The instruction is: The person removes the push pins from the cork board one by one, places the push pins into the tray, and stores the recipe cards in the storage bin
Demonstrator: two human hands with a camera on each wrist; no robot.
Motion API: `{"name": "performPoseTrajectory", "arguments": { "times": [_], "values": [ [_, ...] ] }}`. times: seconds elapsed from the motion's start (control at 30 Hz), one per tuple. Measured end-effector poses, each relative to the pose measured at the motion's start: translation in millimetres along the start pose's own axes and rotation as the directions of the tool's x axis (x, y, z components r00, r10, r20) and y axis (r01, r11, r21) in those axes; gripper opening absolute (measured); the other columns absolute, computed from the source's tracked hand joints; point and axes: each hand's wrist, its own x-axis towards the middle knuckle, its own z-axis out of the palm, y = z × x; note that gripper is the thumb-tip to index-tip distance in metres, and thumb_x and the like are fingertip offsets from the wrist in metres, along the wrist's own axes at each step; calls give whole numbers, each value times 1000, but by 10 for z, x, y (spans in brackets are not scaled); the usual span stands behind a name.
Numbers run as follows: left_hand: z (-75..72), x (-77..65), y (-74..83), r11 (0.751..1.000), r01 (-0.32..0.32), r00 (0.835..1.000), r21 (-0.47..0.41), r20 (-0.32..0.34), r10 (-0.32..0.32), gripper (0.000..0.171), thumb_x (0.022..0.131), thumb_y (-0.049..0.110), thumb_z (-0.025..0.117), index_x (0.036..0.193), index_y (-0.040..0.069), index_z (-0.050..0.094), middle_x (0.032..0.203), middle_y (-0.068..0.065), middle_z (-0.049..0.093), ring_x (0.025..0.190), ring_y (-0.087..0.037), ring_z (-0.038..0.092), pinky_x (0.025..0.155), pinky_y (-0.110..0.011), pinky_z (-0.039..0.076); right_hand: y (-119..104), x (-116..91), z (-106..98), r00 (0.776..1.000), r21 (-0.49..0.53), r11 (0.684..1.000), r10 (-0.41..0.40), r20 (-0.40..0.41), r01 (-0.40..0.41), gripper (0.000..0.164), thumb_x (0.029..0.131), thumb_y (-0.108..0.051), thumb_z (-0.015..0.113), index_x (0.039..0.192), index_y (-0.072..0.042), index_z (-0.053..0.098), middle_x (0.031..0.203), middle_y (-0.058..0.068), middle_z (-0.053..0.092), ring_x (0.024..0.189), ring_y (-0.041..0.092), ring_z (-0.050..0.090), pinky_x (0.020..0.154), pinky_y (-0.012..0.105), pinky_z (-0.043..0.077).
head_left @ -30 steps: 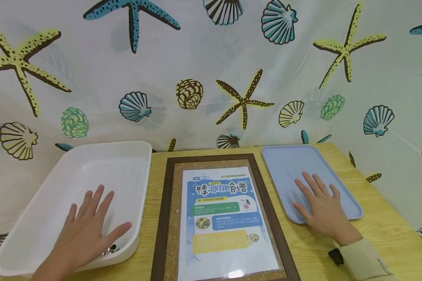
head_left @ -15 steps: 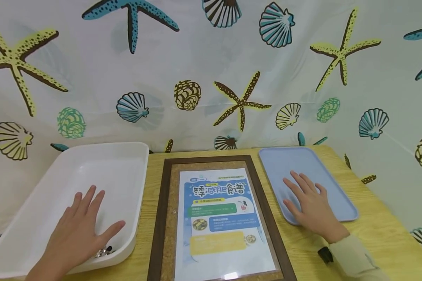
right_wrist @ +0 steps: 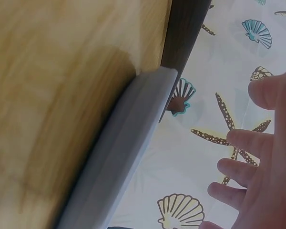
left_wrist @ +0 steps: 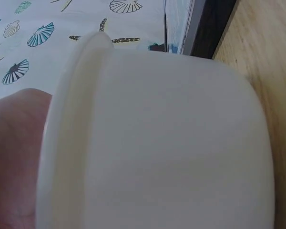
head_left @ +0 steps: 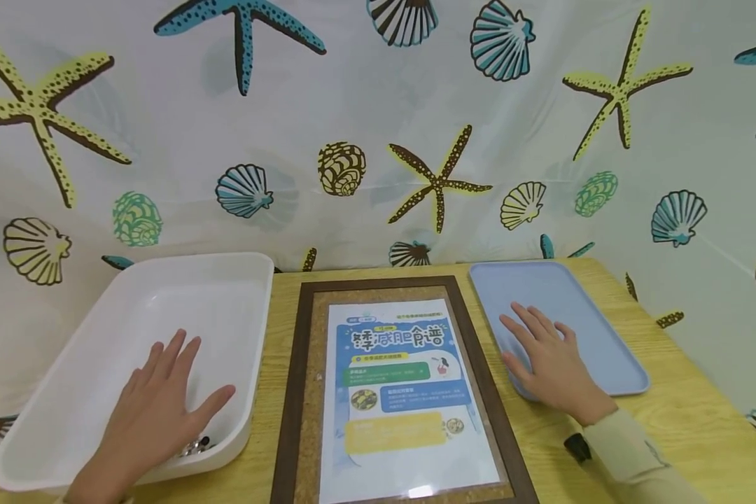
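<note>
My left hand point(head_left: 157, 413) is over the near part of a white basin point(head_left: 183, 287), fingers spread and straight, holding nothing. Small shiny metal and black pieces point(head_left: 197, 445) show beside its thumb, inside the basin's near corner; the hand hides part of them. Over the near left part of a light blue tray point(head_left: 579, 322) is my right hand point(head_left: 551, 364), its fingers extended and nothing in them. In the right wrist view those fingers stand apart from the tray's rim point(right_wrist: 128, 143). The left wrist view is mostly filled by the basin's outer wall point(left_wrist: 176, 143).
Between basin and tray lies a brown-framed cork board point(head_left: 305, 392) with a printed sheet point(head_left: 409, 483) on it. A small black object point(head_left: 577, 446) is by the right sleeve. Behind the wooden table point(head_left: 674, 434) hangs a white cloth point(head_left: 365, 231) printed with shells and starfish.
The right hand has shifted left over the tray, toward the framed board. The left hand stays over the basin in nearly the same place. The view swayed slightly and came back.
</note>
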Motion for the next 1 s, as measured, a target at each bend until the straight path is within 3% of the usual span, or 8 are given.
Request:
{"name": "performPoseTrajectory", "arguments": {
  "times": [0.23,0.53,1.0],
  "values": [
    [10,53,28,1000,-5,1000,0,12,5,94,90,62,51,147,-8,25,154,-32,15,138,-57,11,102,-75,15,-29,31,16,1000,-7,1000,-3,2,3,55,87,-24,67,137,-7,51,146,17,44,130,39,42,92,67,36],
    [49,68,158,1000,-8,1000,2,26,8,96,88,65,50,147,-7,26,154,-32,17,138,-55,15,103,-74,17,-36,65,20,1000,3,1000,0,11,0,54,88,-25,65,137,-7,51,146,17,44,130,39,42,93,67,35],
    [58,61,335,999,-34,999,-11,-17,34,90,87,59,56,146,-4,30,154,-28,20,137,-52,21,105,-72,20,-120,177,83,999,21,999,-35,-19,35,51,88,-25,66,134,-6,54,144,16,48,130,37,44,94,62,35]
  ]
}}
